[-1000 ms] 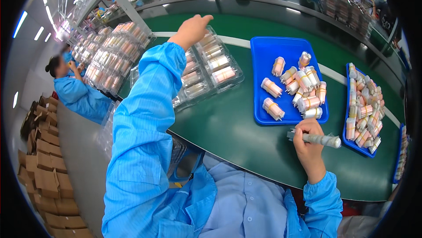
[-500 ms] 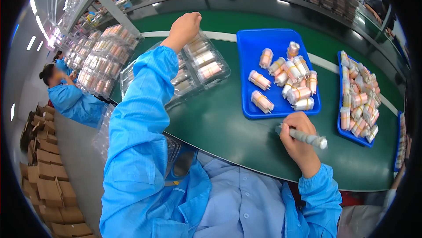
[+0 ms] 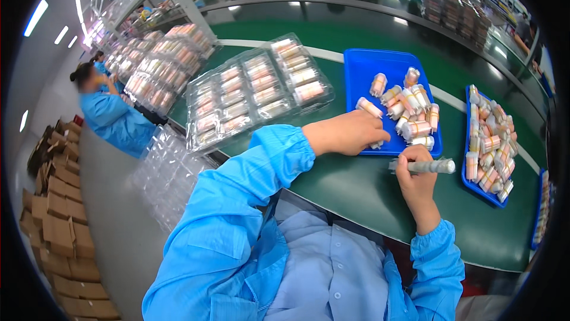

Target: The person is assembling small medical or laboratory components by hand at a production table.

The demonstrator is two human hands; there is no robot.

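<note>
My left hand (image 3: 350, 134) reaches over the near left corner of a blue tray (image 3: 356, 66). Its fingers are closed around a small banded cylinder (image 3: 377, 144), mostly hidden beneath them. Another pink-and-white cylinder with a yellow band (image 3: 369, 107) lies just beyond the knuckles, and several more are heaped at the tray's right side. In front of the tray, my right hand (image 3: 417, 181) grips a whitish, translucent-wrapped rod (image 3: 430, 167), held nearly level. Left of the tray, a clear plastic blister tray (image 3: 255, 118) has rows of similar cylinders in its pockets.
A second blue tray (image 3: 502, 201), full of cylinders, stands to the right. Filled clear trays are stacked (image 3: 157, 80) at the far left. Clear packaging (image 3: 169, 172) hangs by the table edge. A co-worker in blue (image 3: 113, 116) sits left, near cardboard boxes (image 3: 62, 226).
My left hand has come back from the clear blister tray to the blue tray and closed on a cylinder there. The right hand still holds the rod, now more level. The view has shifted slightly.
</note>
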